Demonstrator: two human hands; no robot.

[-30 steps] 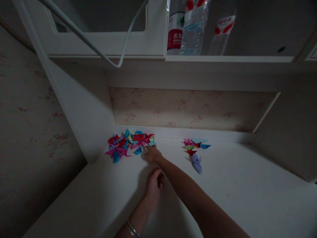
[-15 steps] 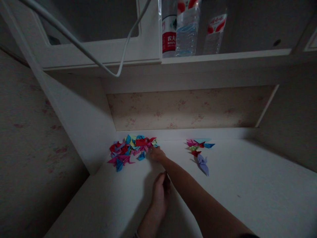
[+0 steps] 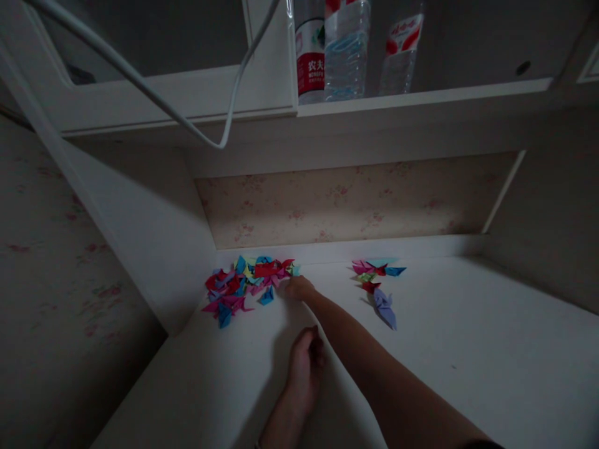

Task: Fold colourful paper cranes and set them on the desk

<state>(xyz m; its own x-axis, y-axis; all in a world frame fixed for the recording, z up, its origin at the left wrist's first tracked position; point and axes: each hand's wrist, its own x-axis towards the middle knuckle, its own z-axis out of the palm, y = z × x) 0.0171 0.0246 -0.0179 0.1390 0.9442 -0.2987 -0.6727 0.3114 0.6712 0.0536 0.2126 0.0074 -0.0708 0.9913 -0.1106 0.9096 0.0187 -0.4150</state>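
Note:
Folded paper cranes (image 3: 229, 287) in red, pink, blue, purple and yellow lie in a heap at the back left of the white desktop. My right hand (image 3: 299, 288) reaches to the heap's right edge, fingers curled down beside a pink crane; what they hold, if anything, is hidden. Closer to me, my left hand (image 3: 305, 363) is loosely closed beside my right forearm, and no object shows in it. A smaller group of cranes (image 3: 371, 269) lies to the right, with a lavender crane (image 3: 384, 308) nearest me.
Above the desktop, a shelf (image 3: 421, 93) holds several plastic bottles (image 3: 346, 53). A white cable (image 3: 154, 87) hangs in front of the cabinet door. A side panel (image 3: 135, 206) bounds the desktop on the left, and flowered wallpaper (image 3: 304, 209) covers the back.
The view has shifted slightly. My right hand stays at the heap's right edge, its fingers more curled than before. My left hand has moved slightly right, still closed. Both crane groups look unchanged.

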